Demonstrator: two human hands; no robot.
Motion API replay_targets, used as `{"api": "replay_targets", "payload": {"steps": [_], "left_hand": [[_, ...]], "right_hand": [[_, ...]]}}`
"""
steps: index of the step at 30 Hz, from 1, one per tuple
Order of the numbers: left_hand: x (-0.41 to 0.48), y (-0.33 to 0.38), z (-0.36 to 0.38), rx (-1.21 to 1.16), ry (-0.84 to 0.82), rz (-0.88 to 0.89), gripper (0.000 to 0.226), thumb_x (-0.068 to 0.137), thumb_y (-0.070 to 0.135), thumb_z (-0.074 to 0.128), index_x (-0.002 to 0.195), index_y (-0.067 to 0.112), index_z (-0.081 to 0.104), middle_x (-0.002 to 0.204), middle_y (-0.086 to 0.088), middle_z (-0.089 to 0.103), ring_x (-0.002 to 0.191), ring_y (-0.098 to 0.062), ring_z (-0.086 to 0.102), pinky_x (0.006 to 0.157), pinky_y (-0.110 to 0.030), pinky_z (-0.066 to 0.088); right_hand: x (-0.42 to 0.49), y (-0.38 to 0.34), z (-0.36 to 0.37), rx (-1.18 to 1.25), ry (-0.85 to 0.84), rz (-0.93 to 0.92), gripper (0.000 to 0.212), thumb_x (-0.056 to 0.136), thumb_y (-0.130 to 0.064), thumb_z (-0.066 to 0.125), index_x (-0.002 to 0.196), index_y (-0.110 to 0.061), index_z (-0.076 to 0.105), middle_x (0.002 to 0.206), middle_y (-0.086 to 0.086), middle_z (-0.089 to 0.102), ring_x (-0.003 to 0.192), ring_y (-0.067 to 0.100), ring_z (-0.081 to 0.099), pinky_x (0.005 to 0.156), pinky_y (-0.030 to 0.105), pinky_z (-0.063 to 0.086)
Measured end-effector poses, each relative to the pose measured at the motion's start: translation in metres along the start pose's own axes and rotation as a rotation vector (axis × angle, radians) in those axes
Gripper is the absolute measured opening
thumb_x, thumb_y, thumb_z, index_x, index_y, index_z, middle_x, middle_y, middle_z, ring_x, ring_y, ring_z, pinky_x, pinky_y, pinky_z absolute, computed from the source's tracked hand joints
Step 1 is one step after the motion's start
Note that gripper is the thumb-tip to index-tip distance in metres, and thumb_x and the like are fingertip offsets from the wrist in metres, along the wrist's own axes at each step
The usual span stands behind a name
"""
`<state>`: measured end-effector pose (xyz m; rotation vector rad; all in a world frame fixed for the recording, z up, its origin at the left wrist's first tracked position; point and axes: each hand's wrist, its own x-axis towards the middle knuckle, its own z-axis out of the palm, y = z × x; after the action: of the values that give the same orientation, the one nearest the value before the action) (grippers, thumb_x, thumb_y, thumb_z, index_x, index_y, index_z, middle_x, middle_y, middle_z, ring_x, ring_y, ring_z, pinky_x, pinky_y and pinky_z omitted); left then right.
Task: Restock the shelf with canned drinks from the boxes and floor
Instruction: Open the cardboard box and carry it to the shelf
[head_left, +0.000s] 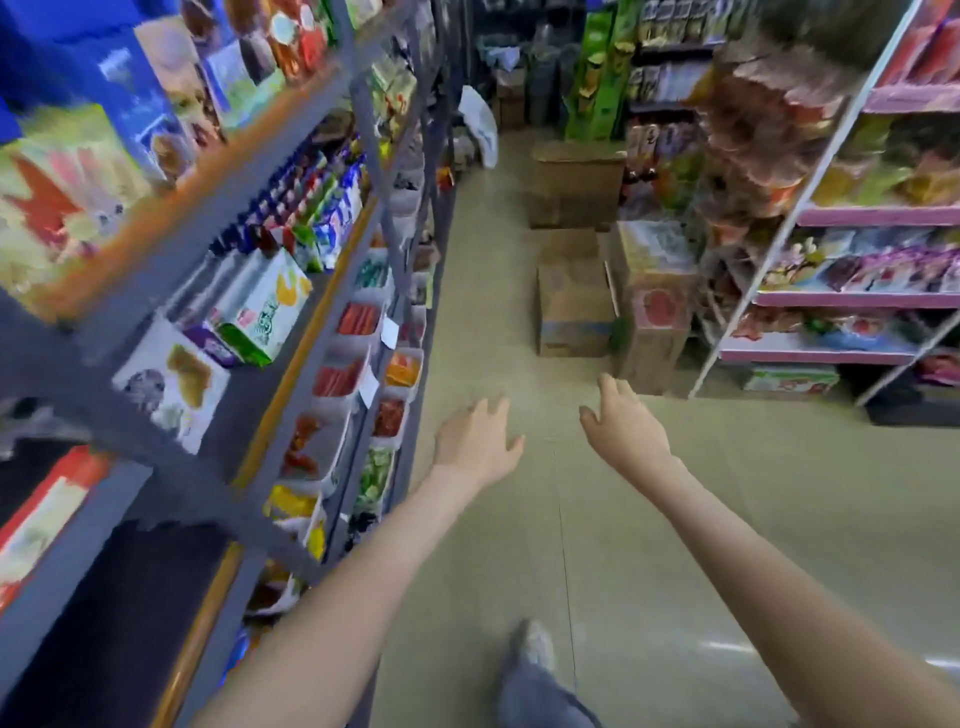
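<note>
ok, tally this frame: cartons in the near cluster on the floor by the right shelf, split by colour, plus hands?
Brown cartons: 2 (far brown carton, near brown carton)
Red-printed carton: 1 (red-printed carton)
Hands: 2 (left hand, right hand), both open and holding nothing
Total: 5

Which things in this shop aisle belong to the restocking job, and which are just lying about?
For the job: left hand and right hand, both empty; near cardboard box and far cardboard box on the floor. No cans can be made out.

Just there: snack tubs, pink shelves, white bag, shoe.
</note>
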<state>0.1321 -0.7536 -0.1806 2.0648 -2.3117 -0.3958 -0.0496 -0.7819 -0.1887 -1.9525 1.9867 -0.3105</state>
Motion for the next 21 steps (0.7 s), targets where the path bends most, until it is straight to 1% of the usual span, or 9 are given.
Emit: {"api": "replay_targets", "payload": {"steps": [2,5,10,13,16,19,21], "left_hand": [[0.06,-0.004,-0.012,0.03,-0.025,0.013,0.062,0.095,0.043,0.043,0.147,0.016,0.023,0.141,-0.011,0.041,0.122,-0.031,0.048,0.092,-0.039,0.042],[0.145,-0.015,-0.035,0.051,-0.008,0.029,0.064,0.094,0.043,0.045,0.147,0.016,0.023,0.141,-0.011,0.04,0.121,-0.032,0.048,0.092,-0.039,0.041],[0.281,-0.045,-0.061,-0.016,0.029,0.009,0.061,0.095,0.04,0.044,0.148,0.016,0.023,0.15,-0.009,0.032,0.13,-0.029,0.041,0.097,-0.038,0.04],[0.377,-0.062,-0.073,-0.012,0.036,0.028,0.061,0.095,0.04,0.044,0.148,0.016,0.024,0.152,-0.01,0.03,0.13,-0.03,0.04,0.1,-0.038,0.038],[0.48,-0.073,-0.084,0.013,0.0,0.035,0.065,0.094,0.042,0.045,0.149,0.018,0.02,0.156,-0.01,0.02,0.132,-0.032,0.038,0.101,-0.039,0.037],[0.577,-0.078,-0.1,0.028,-0.053,0.074,0.069,0.094,0.045,0.044,0.151,0.019,0.015,0.159,-0.01,0.011,0.137,-0.033,0.031,0.107,-0.041,0.033],[0.64,-0.078,-0.115,0.043,-0.078,0.113,0.069,0.095,0.046,0.042,0.152,0.02,0.012,0.16,-0.009,0.006,0.139,-0.033,0.026,0.108,-0.042,0.031]], "right_hand": [[0.066,0.0,-0.004,-0.013,-0.015,0.002,0.05,0.098,-0.028,0.039,0.142,-0.007,0.028,0.139,0.014,0.04,0.123,0.032,0.043,0.089,0.042,0.045],[0.16,-0.005,-0.016,-0.029,-0.03,-0.015,0.055,0.097,-0.028,0.038,0.146,-0.007,0.022,0.145,0.012,0.034,0.128,0.031,0.038,0.093,0.044,0.044],[0.306,-0.019,-0.021,-0.015,-0.068,-0.005,0.057,0.098,-0.027,0.037,0.148,-0.008,0.017,0.146,0.011,0.032,0.13,0.03,0.034,0.093,0.042,0.041],[0.398,-0.021,-0.015,0.015,-0.064,0.013,0.056,0.098,-0.025,0.038,0.147,-0.006,0.019,0.144,0.013,0.034,0.13,0.032,0.035,0.095,0.042,0.041],[0.492,-0.019,-0.009,0.026,-0.062,0.053,0.056,0.097,-0.025,0.04,0.146,-0.006,0.022,0.142,0.014,0.036,0.128,0.033,0.037,0.094,0.042,0.042],[0.583,-0.011,-0.01,0.015,-0.09,0.136,0.055,0.096,-0.023,0.041,0.145,-0.006,0.023,0.142,0.014,0.035,0.13,0.032,0.036,0.095,0.042,0.041],[0.64,-0.002,-0.013,0.015,-0.09,0.179,0.051,0.094,-0.02,0.041,0.14,-0.004,0.028,0.138,0.015,0.039,0.128,0.033,0.038,0.094,0.042,0.041]]}}
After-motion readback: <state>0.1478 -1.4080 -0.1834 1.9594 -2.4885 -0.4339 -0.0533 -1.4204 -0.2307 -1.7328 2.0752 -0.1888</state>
